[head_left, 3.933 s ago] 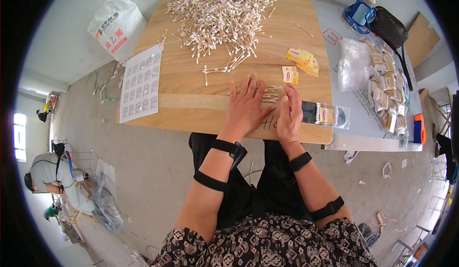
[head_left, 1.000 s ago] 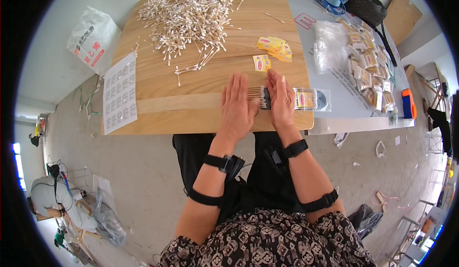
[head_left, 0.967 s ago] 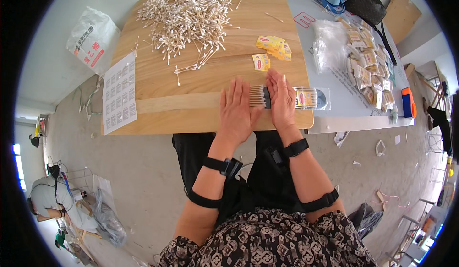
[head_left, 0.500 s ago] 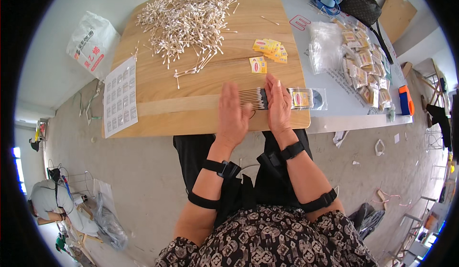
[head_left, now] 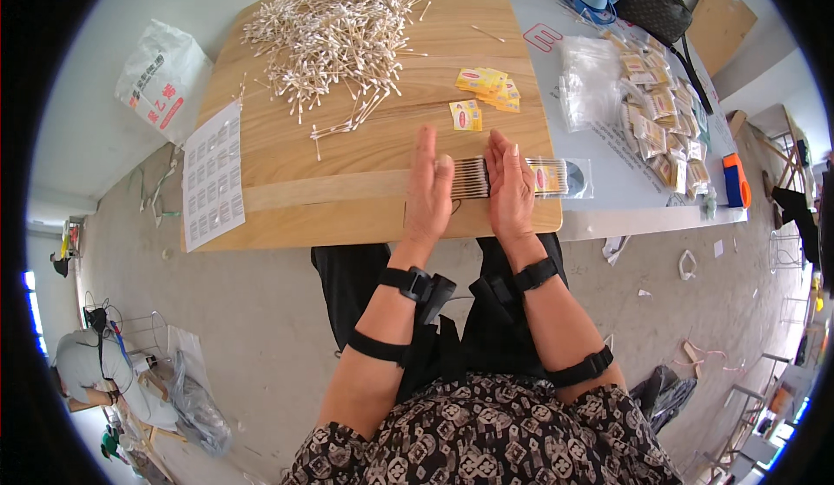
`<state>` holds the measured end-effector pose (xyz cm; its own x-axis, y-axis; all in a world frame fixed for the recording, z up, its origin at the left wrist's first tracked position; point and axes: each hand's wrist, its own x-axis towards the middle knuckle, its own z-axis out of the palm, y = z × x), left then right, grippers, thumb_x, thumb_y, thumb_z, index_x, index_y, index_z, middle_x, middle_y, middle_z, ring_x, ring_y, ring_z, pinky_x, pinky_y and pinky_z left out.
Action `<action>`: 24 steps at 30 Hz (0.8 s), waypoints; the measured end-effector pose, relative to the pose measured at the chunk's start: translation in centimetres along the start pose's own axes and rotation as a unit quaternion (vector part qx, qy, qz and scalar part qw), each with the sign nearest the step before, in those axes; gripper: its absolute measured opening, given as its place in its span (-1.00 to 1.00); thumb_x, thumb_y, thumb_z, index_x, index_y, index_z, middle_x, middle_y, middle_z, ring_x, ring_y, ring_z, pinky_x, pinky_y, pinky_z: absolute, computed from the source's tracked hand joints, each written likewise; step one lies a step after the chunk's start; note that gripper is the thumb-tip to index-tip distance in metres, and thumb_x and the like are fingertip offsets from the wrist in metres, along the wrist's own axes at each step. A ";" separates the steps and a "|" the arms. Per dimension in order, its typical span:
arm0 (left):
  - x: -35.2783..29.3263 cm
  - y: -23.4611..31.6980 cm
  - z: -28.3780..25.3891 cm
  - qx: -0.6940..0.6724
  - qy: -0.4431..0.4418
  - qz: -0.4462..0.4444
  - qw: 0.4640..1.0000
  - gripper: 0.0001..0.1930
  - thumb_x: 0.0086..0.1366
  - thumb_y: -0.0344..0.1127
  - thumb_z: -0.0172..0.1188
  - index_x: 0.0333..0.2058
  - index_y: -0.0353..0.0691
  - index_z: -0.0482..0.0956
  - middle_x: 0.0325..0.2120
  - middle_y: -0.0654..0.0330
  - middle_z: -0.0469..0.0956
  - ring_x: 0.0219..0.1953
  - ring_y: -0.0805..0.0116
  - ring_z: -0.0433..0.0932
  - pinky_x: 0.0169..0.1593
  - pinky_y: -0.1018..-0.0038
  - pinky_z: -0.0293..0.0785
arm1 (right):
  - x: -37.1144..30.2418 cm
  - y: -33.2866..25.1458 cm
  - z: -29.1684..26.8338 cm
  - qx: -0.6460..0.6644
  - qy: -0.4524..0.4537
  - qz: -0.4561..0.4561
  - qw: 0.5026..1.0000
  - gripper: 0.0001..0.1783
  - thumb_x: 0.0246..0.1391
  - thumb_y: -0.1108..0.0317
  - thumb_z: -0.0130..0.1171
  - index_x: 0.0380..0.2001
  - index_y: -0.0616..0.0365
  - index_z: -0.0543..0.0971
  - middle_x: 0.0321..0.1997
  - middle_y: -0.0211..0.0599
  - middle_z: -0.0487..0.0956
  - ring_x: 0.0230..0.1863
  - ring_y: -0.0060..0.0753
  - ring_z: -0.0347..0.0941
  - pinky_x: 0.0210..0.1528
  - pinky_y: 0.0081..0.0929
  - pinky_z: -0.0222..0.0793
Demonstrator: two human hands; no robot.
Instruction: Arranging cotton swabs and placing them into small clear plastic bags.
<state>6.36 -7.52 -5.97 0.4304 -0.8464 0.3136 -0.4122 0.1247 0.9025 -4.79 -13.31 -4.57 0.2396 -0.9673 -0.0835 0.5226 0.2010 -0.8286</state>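
Fingers (head_left: 426, 146) partly hide the lined-up cotton swabs (head_left: 470, 179).

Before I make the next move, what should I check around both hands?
1. Left bare hand beside the left ends of the row of thin, pale cotton swabs: ok.
2. Right bare hand at its right ends: ok.
3. Swabs side by side: ok.
4. Exact swab count: cannot tell.
5. Flat yellow printed cards clear of both hands: ok.
6. Clear plastic packet wholly on the wooden tabletop: not ok, overhangs.
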 end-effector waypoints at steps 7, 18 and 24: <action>-1.9 2.1 -0.7 0.417 -0.175 0.054 0.890 -0.26 0.36 0.02 0.04 0.38 -0.26 0.07 0.39 -0.07 0.05 0.45 0.03 -0.02 0.46 0.07 -0.18 | 0.7 -0.8 -1.7 -0.217 -0.070 -0.041 0.973 -0.53 0.29 0.27 0.11 0.16 0.34 0.44 0.21 -0.14 0.47 0.26 -0.28 0.36 0.30 -0.38 0.24; -1.9 2.0 -1.0 0.414 -0.175 0.066 0.891 -0.19 0.29 0.12 0.10 0.34 -0.30 0.14 0.39 -0.03 0.09 0.46 0.14 -0.03 0.46 0.03 -0.22 | 0.8 -4.7 -3.9 -0.616 -0.267 -0.271 0.690 -0.56 -0.17 0.43 0.34 -0.11 0.18 0.61 0.05 -0.27 0.60 0.15 -0.09 0.40 0.18 -0.21 0.36; -1.9 2.9 -1.2 0.421 -0.192 0.048 0.885 -0.16 0.28 0.13 0.11 0.36 -0.30 0.11 0.41 -0.02 0.04 0.47 0.16 -0.06 0.45 0.00 -0.24 | 0.7 -4.4 -4.3 -0.605 -0.262 -0.277 0.699 -0.58 -0.16 0.41 0.35 -0.12 0.18 0.62 0.03 -0.27 0.60 0.14 -0.08 0.40 0.17 -0.21 0.36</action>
<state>5.32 -4.94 -3.56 0.1220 -0.9867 0.1076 -0.9540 -0.0866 0.2872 -10.38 -15.52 -3.37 0.7078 -0.5914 0.3864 -0.3454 -0.7668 -0.5410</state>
